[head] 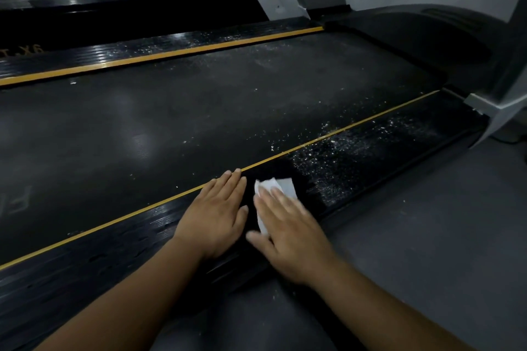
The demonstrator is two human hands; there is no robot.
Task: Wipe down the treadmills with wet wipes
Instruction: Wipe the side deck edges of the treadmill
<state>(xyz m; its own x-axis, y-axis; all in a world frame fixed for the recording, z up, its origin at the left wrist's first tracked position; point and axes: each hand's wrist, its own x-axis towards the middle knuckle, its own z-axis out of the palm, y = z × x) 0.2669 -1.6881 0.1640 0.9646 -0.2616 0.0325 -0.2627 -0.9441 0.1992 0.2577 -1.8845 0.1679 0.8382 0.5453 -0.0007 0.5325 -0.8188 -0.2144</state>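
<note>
Right grip [288, 225]: fingers straight and spread, palm down, pressing the wet wipe [285, 186] flat onto the treadmill's near side rail [370, 151]. It's not pinching, and the hand is blurred. The wipe's far end pokes out past the fingertips, right at the edge of a white speck patch [328, 162] on the rail. Left grip [216, 216]: open, fingers together, flat on the same rail just beside the right and holding nothing, with fingertips at the yellow stripe [342, 129] along the belt [199, 122] edge.
</note>
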